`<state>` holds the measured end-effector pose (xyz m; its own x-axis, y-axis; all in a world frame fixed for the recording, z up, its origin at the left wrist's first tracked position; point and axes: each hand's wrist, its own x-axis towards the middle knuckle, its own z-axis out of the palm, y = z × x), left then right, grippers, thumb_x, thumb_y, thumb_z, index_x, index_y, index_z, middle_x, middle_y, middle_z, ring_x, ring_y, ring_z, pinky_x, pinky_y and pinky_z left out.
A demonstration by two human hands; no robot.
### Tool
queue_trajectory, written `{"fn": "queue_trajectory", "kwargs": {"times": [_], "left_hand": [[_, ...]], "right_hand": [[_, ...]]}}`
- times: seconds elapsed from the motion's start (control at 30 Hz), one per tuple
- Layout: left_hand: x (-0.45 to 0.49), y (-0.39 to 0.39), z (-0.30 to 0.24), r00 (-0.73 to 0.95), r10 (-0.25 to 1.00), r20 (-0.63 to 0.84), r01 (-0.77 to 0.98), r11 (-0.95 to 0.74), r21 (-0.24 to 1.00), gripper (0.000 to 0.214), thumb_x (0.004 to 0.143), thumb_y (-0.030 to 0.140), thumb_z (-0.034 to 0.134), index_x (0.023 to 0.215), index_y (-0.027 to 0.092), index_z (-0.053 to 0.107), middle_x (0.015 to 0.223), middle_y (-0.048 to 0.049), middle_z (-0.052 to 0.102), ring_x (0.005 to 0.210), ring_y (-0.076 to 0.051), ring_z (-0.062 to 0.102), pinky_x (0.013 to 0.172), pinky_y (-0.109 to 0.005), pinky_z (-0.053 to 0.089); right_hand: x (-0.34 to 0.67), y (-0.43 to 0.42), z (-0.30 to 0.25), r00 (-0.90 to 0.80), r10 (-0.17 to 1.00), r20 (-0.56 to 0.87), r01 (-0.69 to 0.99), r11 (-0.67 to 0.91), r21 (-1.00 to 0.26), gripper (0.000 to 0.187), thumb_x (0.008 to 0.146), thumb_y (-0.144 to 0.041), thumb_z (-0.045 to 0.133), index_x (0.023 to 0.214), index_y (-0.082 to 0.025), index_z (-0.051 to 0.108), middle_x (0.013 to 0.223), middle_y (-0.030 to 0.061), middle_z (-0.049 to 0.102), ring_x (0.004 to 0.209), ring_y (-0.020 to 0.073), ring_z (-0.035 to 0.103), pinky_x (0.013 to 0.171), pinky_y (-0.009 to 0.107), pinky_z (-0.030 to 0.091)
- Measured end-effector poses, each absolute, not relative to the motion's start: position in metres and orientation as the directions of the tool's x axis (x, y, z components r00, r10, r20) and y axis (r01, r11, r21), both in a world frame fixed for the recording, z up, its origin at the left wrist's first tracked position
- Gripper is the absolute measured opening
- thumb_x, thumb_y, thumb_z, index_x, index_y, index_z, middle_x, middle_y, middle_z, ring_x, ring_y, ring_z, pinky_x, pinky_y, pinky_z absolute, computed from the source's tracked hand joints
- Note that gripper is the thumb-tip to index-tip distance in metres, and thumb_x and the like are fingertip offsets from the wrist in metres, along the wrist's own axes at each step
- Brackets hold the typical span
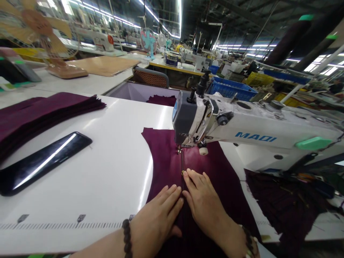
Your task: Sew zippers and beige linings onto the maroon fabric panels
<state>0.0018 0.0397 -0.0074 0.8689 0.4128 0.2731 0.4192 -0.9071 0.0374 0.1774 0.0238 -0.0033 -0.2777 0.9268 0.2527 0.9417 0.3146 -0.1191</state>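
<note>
A dark maroon fabric piece [215, 175] lies flat on the white sewing table [113, 161], running under the presser foot of a white sewing machine [242, 132]. A zipper line [182, 163] runs down its middle toward me. My left hand [158, 215] rests flat on the fabric just left of the zipper, fingers stretched out together. My right hand [201, 200] presses flat on the fabric just right of it, fingertips near the zipper pull. Neither hand grips anything.
A stack of maroon cut pieces [40, 111] sits at the far left. A black phone [40, 161] lies left of the fabric. More dark fabric [282, 200] hangs at the right below the machine. Fans, blue crates and other sewing stations stand behind.
</note>
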Motion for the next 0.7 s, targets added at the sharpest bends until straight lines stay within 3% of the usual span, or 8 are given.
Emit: {"fn": "queue_trajectory", "kwargs": {"times": [0.2, 0.7], "left_hand": [[0.003, 0.043, 0.0, 0.894, 0.409, 0.182, 0.412, -0.911, 0.019, 0.065, 0.065, 0.047, 0.07, 0.111, 0.003, 0.056, 0.118, -0.0214, 0.055, 0.108, -0.033, 0.053, 0.09, -0.042, 0.047], [0.007, 0.055, -0.001, 0.889, 0.422, 0.178, 0.429, -0.903, -0.005, 0.066, 0.064, 0.042, 0.073, 0.113, 0.002, 0.055, 0.119, -0.0226, 0.053, 0.11, -0.035, 0.051, 0.089, -0.046, 0.047]], "right_hand": [[0.176, 0.026, -0.003, -0.267, 0.932, 0.246, 0.948, 0.299, -0.105, 0.04, 0.086, -0.017, 0.037, 0.124, -0.01, 0.047, 0.122, 0.0117, 0.051, 0.114, 0.0236, 0.044, 0.097, 0.048, 0.036], [0.173, 0.044, 0.0, -0.225, 0.949, 0.219, 0.96, 0.255, -0.117, 0.041, 0.085, -0.016, 0.041, 0.125, -0.009, 0.045, 0.121, 0.0128, 0.05, 0.111, 0.025, 0.042, 0.098, 0.05, 0.033]]}}
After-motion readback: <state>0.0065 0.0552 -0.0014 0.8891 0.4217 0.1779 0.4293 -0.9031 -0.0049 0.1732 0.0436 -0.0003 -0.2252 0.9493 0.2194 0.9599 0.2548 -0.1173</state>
